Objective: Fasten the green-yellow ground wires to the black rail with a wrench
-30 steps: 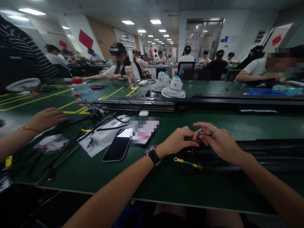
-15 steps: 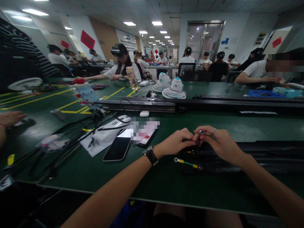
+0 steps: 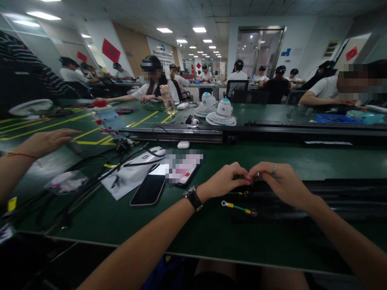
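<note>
My left hand (image 3: 227, 180) and my right hand (image 3: 279, 179) meet at the fingertips over the green table. Both are closed in a pinch around something small, mostly hidden by the fingers; a bit of shiny metal shows at the right fingertips. Just below them lies a short green wire (image 3: 238, 208) with yellow sleeves and a ring terminal at its left end. Black rails (image 3: 338, 201) lie beneath and to the right of my right hand. A dark phone (image 3: 148, 189) rests left of my left wrist.
Another person's hand (image 3: 50, 141) reaches in from the left, above black cables (image 3: 80, 199). A second phone (image 3: 189, 169), a white earphone case (image 3: 183, 145) and long rails (image 3: 181, 133) lie beyond; two white fans (image 3: 222, 112) stand behind.
The shiny metal piece that showed between my hands is now mostly hidden by my fingers. At the left, the other person's hand has moved further in and up.
</note>
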`<state>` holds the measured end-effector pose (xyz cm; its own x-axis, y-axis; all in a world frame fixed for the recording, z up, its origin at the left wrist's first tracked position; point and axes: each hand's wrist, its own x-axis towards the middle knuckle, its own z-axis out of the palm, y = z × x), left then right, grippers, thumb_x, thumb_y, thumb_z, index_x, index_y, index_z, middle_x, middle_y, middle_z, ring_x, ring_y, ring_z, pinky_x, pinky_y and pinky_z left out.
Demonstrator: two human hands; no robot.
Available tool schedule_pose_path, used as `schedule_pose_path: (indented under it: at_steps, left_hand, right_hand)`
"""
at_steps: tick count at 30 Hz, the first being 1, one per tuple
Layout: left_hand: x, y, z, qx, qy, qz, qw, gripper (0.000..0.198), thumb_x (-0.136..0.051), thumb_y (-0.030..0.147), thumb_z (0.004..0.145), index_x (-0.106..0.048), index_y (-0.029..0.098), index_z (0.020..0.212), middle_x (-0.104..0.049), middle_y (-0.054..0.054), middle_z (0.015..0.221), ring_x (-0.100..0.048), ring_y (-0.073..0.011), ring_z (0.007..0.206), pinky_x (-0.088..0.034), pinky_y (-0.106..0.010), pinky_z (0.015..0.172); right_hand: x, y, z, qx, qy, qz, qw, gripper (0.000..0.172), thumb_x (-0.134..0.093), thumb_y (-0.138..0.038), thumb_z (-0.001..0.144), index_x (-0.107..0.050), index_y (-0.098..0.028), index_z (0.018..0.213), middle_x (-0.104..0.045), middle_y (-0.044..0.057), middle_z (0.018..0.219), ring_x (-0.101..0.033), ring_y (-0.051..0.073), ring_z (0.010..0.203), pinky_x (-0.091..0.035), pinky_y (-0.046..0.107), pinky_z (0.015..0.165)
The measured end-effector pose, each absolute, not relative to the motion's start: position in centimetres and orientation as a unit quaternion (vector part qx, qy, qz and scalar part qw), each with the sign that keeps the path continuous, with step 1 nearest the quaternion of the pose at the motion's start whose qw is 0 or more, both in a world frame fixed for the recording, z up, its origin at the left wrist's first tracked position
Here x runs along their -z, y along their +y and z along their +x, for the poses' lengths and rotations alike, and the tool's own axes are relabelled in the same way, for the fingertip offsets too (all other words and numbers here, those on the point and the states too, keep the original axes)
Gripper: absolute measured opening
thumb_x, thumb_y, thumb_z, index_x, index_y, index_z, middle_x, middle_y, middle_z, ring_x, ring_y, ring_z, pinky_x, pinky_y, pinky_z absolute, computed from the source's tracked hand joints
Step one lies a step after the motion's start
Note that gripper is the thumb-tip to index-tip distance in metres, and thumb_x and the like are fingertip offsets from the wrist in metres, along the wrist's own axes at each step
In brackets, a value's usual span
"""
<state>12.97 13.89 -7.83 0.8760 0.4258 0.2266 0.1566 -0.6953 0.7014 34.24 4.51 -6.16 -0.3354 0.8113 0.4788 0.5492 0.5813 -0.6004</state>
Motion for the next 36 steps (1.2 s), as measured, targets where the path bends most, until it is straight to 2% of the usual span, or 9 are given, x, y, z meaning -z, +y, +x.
schedule_pose_path:
  at_steps: [8, 14, 23, 30, 36]
  left_hand:
    - [7.92, 13.82, 12.84, -0.201, 0.165, 0.906, 0.333, 0.016, -0.066, 0.034, 0.096, -0.072, 0.020, 0.101, -0.062, -0.001, 0.090, -0.056, -0.0159, 0.086, -0.041, -0.028, 0.079]
    - [7.81, 13.83, 12.91, -0.204, 0.158, 0.911, 0.322, 0.011, -0.069, 0.031, 0.094, -0.073, 0.020, 0.096, -0.065, 0.000, 0.085, -0.054, -0.0161, 0.085, -0.038, -0.029, 0.078]
    - [7.60, 13.52, 13.00, -0.213, 0.163, 0.908, 0.323, 0.010, -0.072, 0.031, 0.093, -0.074, 0.021, 0.094, -0.068, 0.000, 0.087, -0.055, -0.0155, 0.085, -0.038, -0.028, 0.077]
    - [7.31, 13.22, 13.21, -0.220, 0.154, 0.905, 0.330, 0.007, -0.074, 0.028, 0.090, -0.074, 0.021, 0.092, -0.073, 0.000, 0.093, -0.057, -0.0162, 0.090, -0.040, -0.029, 0.082]
    - [7.07, 13.04, 13.16, -0.235, 0.150, 0.901, 0.333, 0.009, -0.074, 0.028, 0.091, -0.073, 0.020, 0.095, -0.073, -0.001, 0.095, -0.059, -0.0158, 0.091, -0.041, -0.028, 0.082]
  right_hand:
    - [5.49, 3.90, 34.25, -0.164, -0.817, -0.405, 0.377, 0.029, -0.057, -0.016, 0.096, -0.067, -0.025, 0.121, -0.076, 0.004, 0.109, -0.071, 0.020, 0.097, -0.055, 0.034, 0.087]
    - [5.98, 4.28, 34.28, -0.150, -0.780, -0.458, 0.400, 0.041, -0.067, -0.024, 0.092, -0.059, -0.025, 0.132, -0.078, 0.003, 0.101, -0.073, 0.021, 0.091, -0.056, 0.036, 0.085]
    - [6.09, 4.64, 34.55, -0.091, -0.780, -0.477, 0.394, 0.017, -0.065, -0.030, 0.096, -0.072, -0.024, 0.110, -0.078, 0.006, 0.103, -0.073, 0.023, 0.091, -0.057, 0.036, 0.078]
    - [6.13, 4.67, 34.51, -0.097, -0.792, -0.470, 0.377, 0.017, -0.061, -0.026, 0.099, -0.072, -0.026, 0.112, -0.078, 0.004, 0.102, -0.074, 0.022, 0.090, -0.056, 0.035, 0.078]
    - [6.23, 4.50, 34.56, -0.094, -0.786, -0.464, 0.397, 0.014, -0.062, -0.022, 0.098, -0.073, -0.027, 0.105, -0.078, 0.000, 0.095, -0.073, 0.019, 0.084, -0.055, 0.032, 0.075]
